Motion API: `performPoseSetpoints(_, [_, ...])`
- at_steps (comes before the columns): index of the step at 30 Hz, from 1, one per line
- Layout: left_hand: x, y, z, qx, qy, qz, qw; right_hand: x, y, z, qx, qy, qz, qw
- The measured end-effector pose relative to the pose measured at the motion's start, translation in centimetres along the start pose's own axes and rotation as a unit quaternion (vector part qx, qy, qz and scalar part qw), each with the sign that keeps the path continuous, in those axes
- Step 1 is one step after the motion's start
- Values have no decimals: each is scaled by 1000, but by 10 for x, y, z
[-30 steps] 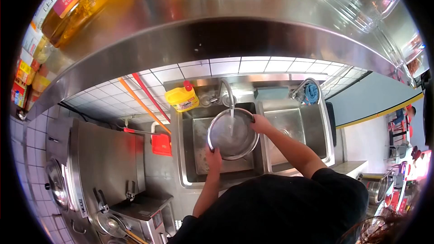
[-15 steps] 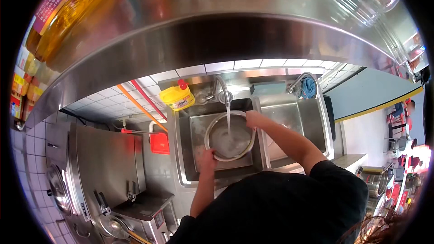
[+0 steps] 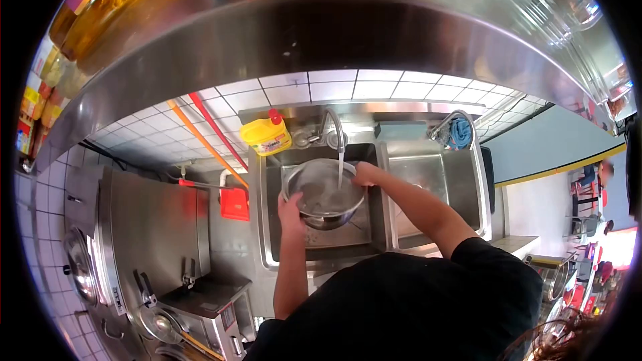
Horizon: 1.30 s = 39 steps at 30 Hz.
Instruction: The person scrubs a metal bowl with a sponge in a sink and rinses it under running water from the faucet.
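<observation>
A round metal pot [image 3: 325,194] is held tilted over the left basin [image 3: 348,234] of a double steel sink. Water runs from the curved faucet [image 3: 337,127] into it, near its right side. My left hand [image 3: 291,210] grips the pot's left side, fingers closed at the rim. On the opposite side my right hand [image 3: 364,174] is closed on the rim. Some cloudy water shows inside; the pot's outer wall is visible at its lower side.
A yellow bottle [image 3: 266,135] with a red cap stands behind the left basin. The right basin [image 3: 428,167] has its own faucet with a blue cloth [image 3: 459,133]. A steel shelf edge [image 3: 321,33] crosses above. A red dustpan [image 3: 235,204] is at the left.
The pot has moved left and tilted, so more of its outer wall shows. My left hand has shifted left and up along with it. Water keeps running into the pot.
</observation>
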<state>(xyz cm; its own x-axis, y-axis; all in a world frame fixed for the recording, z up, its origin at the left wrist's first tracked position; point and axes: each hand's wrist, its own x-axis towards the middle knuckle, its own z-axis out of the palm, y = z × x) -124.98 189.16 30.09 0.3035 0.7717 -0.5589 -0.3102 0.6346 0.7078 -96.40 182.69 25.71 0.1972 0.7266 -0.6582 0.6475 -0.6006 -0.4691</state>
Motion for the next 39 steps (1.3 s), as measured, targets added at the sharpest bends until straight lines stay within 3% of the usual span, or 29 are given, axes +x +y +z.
performPoseSetpoints(2, [19,-17,-22,7,23,-33,999,-9,-19,-16,11,-57,74,996])
performPoseSetpoints(5, [17,-50,-38,-66,9,-34,997,2,-8,-4,-97,170,-79,977])
performPoseSetpoints(8, [14,-79,-35,-151,96,-31,983,-18,-25,-13,-51,200,-49,977])
performPoseSetpoints(9, [10,-79,-35,-163,4,5,987,-18,-23,-11,-48,212,-48,975])
performPoseSetpoints(12, [1,-77,-25,-131,-18,77,988,-19,-6,-5,-32,243,-36,969])
performPoseSetpoints(15, [-2,-65,-16,116,-42,181,976,-8,10,12,19,256,-2,967])
performPoseSetpoints(18, [-39,-29,28,305,-66,347,884,0,18,32,100,255,44,961])
performPoseSetpoints(21, [-57,-7,49,432,-121,410,794,19,19,60,195,259,65,944])
performPoseSetpoints(24, [-68,4,67,533,-102,409,734,33,16,72,236,187,72,951])
performPoseSetpoints(25, [-69,7,71,544,-103,416,722,42,15,82,243,199,71,947])
performPoseSetpoints(28, [-69,17,80,568,-113,437,688,35,5,84,231,108,96,962])
performPoseSetpoints(29, [-69,21,83,572,-120,446,678,58,24,108,230,157,20,960])
performPoseSetpoints(31, [-63,27,85,583,-127,461,657,75,35,135,234,157,-14,959])
performPoseSetpoints(36, [-20,27,80,622,-133,474,610,60,25,154,218,36,87,971])
performPoseSetpoints(39, [6,12,77,664,-147,432,592,46,44,166,197,-22,140,970])
